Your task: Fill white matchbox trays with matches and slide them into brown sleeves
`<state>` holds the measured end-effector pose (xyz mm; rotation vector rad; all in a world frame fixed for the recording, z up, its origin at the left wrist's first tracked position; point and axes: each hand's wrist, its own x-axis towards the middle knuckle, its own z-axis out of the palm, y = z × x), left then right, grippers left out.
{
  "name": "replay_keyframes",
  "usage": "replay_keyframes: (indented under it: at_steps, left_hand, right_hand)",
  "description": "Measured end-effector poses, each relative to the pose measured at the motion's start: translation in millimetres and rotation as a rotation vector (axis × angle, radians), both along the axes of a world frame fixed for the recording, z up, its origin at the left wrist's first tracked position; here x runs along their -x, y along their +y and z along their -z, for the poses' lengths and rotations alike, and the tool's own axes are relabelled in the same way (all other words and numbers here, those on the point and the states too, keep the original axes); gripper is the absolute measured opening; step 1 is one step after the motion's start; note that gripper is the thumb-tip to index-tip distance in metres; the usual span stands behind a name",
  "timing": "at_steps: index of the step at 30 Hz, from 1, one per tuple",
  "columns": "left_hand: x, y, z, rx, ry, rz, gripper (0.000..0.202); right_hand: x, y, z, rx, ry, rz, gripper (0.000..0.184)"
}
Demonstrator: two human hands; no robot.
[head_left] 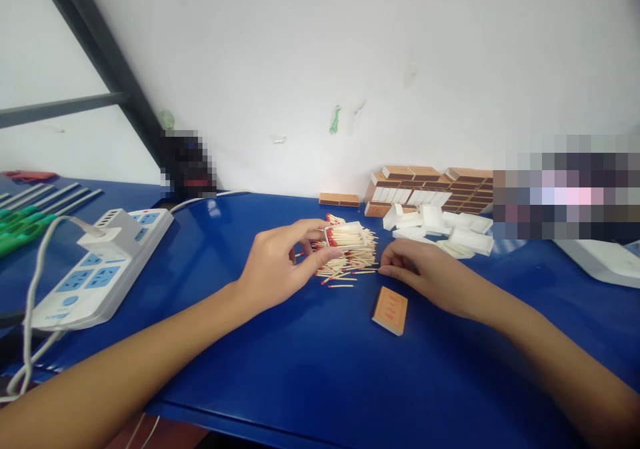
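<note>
My left hand (pixel 280 259) grips the end of a white matchbox tray (pixel 346 235) filled with red-tipped matches. The tray is held just over a heap of loose matches (pixel 345 262) on the blue table. To the right of the heap, my right hand (pixel 413 262) has its thumb and fingertips pinched together at the end of a single match (pixel 367 271) that lies near the heap's edge. An orange matchbox sleeve (pixel 391 310) with red print lies in front of my right hand. My left fingers behind the tray are partly hidden.
Stacked matchboxes (pixel 430 185) stand against the wall, with loose white trays (pixel 445 225) before them. Two matchboxes (pixel 340 199) lie behind the heap. At left are a white power strip (pixel 110 282) with a cable and green-handled tools (pixel 25 225). A white object (pixel 597 262) sits far right.
</note>
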<state>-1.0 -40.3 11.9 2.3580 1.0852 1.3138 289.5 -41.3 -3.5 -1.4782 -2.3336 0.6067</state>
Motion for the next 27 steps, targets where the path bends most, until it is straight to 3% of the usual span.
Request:
replay_keyframes:
  at_steps: [10, 18, 27]
  left_hand:
    - [1.0, 0.8, 2.8, -0.035, 0.026, 0.006, 0.036]
    - [0.8, 0.8, 2.8, -0.053, 0.033, 0.001, 0.035]
    - [1.4, 2.2, 4.2, -0.054, 0.030, 0.014, 0.036]
  right_hand:
    - [17.0, -6.4, 2.6, -0.051, 0.021, -0.080, 0.017]
    - [19.0, -5.1, 7.1, -0.182, 0.059, -0.109, 0.016]
    - [29.3, -4.8, 0.3, -0.140, 0.106, -0.216, 0.020]
